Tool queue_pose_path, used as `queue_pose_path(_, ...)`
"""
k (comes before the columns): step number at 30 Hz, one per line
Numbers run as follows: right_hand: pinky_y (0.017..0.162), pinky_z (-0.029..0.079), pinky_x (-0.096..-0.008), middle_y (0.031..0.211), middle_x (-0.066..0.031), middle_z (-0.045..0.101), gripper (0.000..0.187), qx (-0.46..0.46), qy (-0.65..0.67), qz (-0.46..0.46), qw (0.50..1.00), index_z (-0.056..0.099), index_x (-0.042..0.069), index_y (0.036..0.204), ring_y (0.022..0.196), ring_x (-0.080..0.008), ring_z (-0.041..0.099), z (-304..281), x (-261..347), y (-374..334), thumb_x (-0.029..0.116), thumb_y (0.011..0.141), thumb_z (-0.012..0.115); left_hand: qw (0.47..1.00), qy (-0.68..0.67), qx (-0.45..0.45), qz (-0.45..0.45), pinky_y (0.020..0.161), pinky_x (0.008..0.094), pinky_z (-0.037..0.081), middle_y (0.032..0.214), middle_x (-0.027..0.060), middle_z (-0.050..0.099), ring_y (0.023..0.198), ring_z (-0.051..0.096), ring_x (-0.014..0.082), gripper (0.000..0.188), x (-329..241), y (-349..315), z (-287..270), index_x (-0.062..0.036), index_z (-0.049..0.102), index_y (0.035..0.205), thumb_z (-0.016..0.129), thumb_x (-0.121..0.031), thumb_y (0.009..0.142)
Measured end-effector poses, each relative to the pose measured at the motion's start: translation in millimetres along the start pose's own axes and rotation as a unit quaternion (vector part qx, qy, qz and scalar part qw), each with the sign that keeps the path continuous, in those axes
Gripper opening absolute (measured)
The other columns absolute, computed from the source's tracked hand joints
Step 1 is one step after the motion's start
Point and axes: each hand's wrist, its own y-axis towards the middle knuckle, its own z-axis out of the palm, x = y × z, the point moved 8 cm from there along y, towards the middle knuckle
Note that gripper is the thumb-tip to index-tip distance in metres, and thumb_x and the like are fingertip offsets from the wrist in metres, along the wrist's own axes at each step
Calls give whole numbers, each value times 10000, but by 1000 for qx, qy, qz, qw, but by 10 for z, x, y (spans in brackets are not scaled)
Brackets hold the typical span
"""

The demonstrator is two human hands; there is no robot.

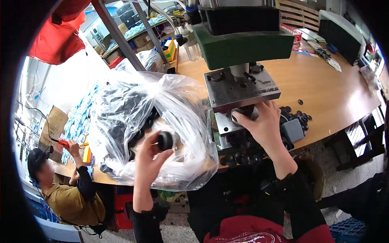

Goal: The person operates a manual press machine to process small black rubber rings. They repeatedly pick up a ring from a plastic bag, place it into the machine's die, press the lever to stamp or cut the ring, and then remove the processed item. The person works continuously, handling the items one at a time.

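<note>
My left hand (150, 158) pinches a black wheel-like disc (165, 141) between thumb and fingers, above the mouth of a clear plastic bag (182, 105). More black discs (139, 133) lie inside that bag. My right hand (261, 121) reaches under the steel upper plate (243, 91) of a green press (247, 46). Its thumb and fingers close around a dark round part (244, 111) on the lower die (227, 125). The fingertips and part of that piece are hidden under the plate.
Loose black discs (245, 156) are heaped at the table edge below the press, with others (300, 115) beside a grey box (293, 130). A co-worker (73, 194) sits at the left, holding a red-handled tool (63, 143). A red bag (56, 40) hangs at upper left.
</note>
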Motion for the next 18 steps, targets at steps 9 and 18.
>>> queue_pose_path(9,1002,331,-437,1167,-148,479,610,10,29,86,996,545,85,1265,1135,-329,435,-616,-732,-1221,244,729,790,988,70,26,136,756,359,497,1002,145,645,843,623,272,534,-835,351,1392,2,598,1168,800,-234,734)
queue_pose_path(18,1055,294,-495,1376,-159,435,738,99,-247,269,926,376,101,1448,1277,-357,375,-1370,-2429,-2677,342,842,721,971,140,45,186,712,334,481,907,113,663,772,595,209,488,-995,632,1745,7,640,1070,830,-243,696)
